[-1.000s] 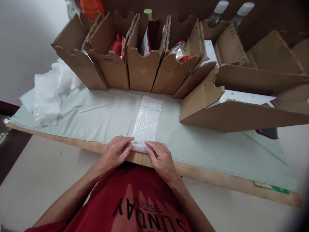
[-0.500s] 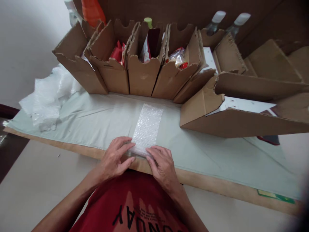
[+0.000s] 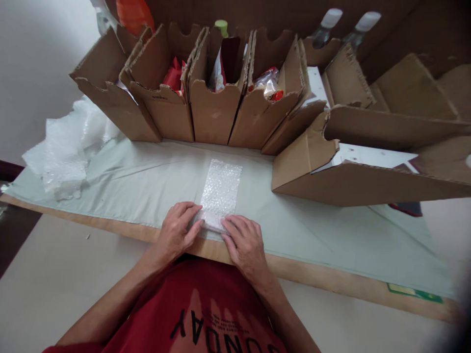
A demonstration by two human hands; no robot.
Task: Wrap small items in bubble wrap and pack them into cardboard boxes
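A strip of clear bubble wrap (image 3: 221, 189) lies flat on the pale green cloth near the table's front edge. Its near end is folded or rolled into a thicker band. My left hand (image 3: 181, 229) grips the left end of that band between thumb and fingers. At the right end, my right hand (image 3: 245, 243) pinches it the same way, thumb nearest me. Whether anything lies inside the rolled part cannot be made out.
A heap of bubble wrap (image 3: 66, 152) sits at the left on the cloth (image 3: 147, 171). Several cardboard holders (image 3: 213, 113) with red and shiny packets line the back. A larger cardboard holder (image 3: 364, 186) lies at the right, and capped bottles (image 3: 329, 22) stand behind.
The visible flat part of the bubble wrap is slightly shorter, and its near band has moved a little away from me with both hands. The view has shifted slightly.
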